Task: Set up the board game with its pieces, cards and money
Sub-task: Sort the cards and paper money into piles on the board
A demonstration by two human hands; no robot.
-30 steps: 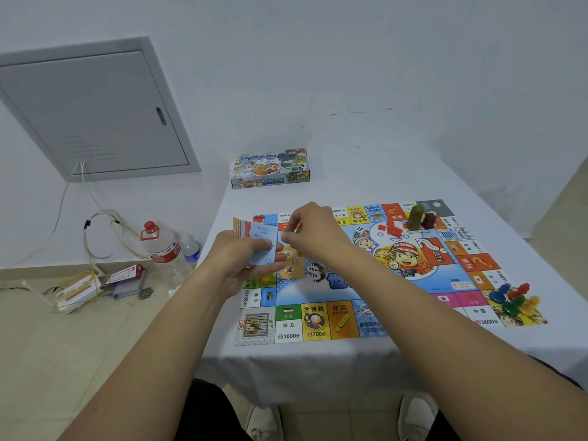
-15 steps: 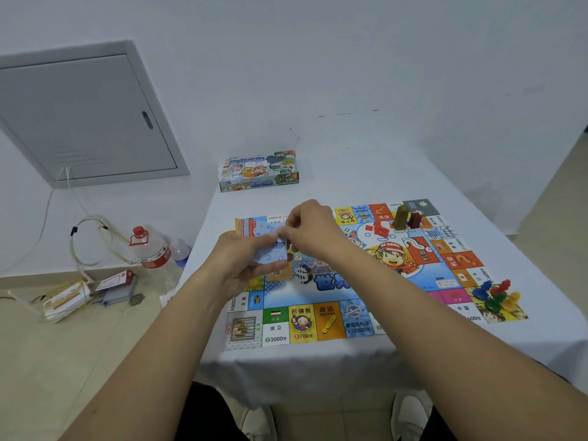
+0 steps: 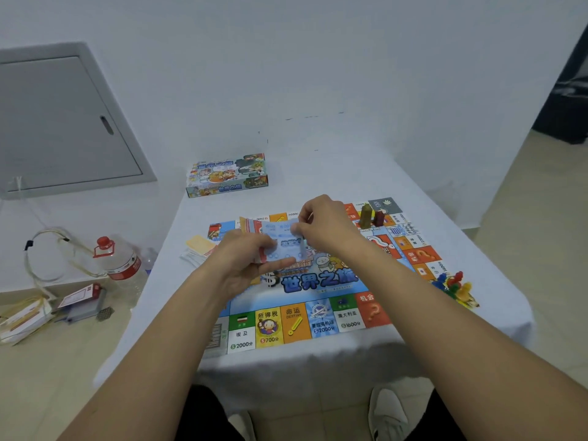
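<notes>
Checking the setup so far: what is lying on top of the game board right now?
On the game board: two upright blocks at the far right corner, coloured pawns at its right edge. The hands and paper money cover its middle.

Desk (image 3: 324, 173) w/ white cloth. On it: game board (image 3: 321, 300) at centre-front, game box (image 3: 227, 175) at far left corner, card stack (image 3: 200, 245) just left of board. Floor (image 3: 47, 361) left of desk: water bottle (image 3: 122, 265), papers (image 3: 24, 316).
</notes>
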